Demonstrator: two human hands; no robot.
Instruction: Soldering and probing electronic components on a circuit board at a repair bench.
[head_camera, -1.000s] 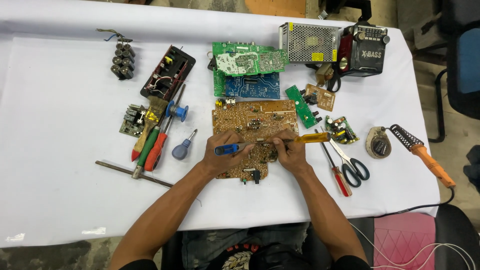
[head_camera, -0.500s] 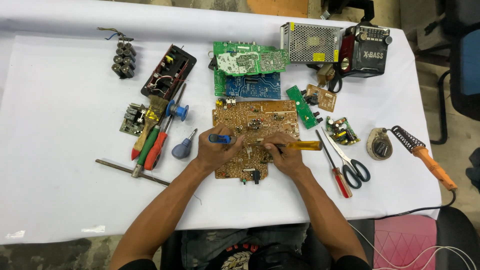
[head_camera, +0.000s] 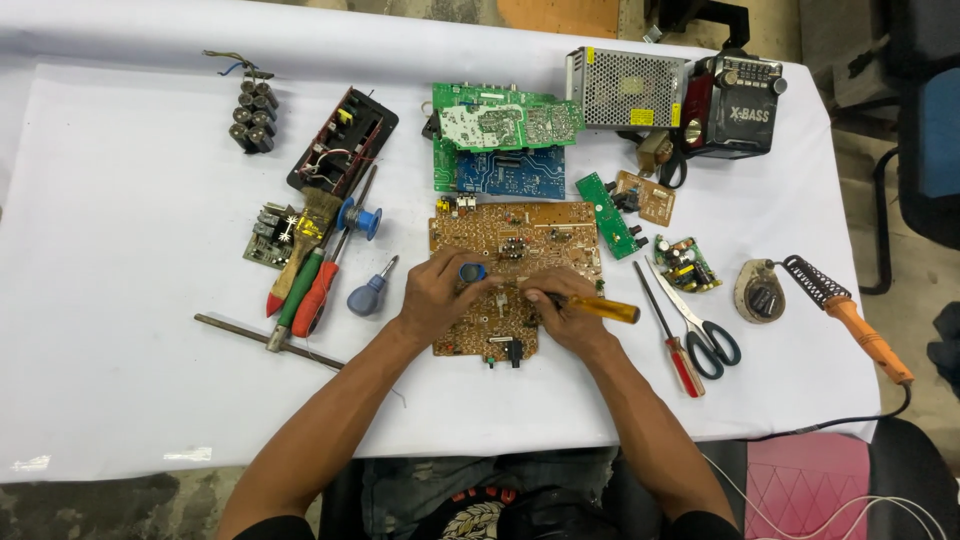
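A large brown circuit board lies on the white-covered table in front of me. My left hand rests on the board's left part and grips a small tool with a blue handle. My right hand lies on the board's lower right and holds a tool with an amber handle, its tip pointing left toward the board's middle. The two hands are close together over the board.
Left of the board lie several screwdrivers, a solder spool and a metal rod. To the right are scissors, a red screwdriver and a soldering iron. Green and blue boards, a metal power supply and a radio sit at the back.
The amber-handled tool has swung from pointing up-right to lying lower and nearly level. Both hands have shifted slightly on the board; the blue-handled tool now stands more upright.
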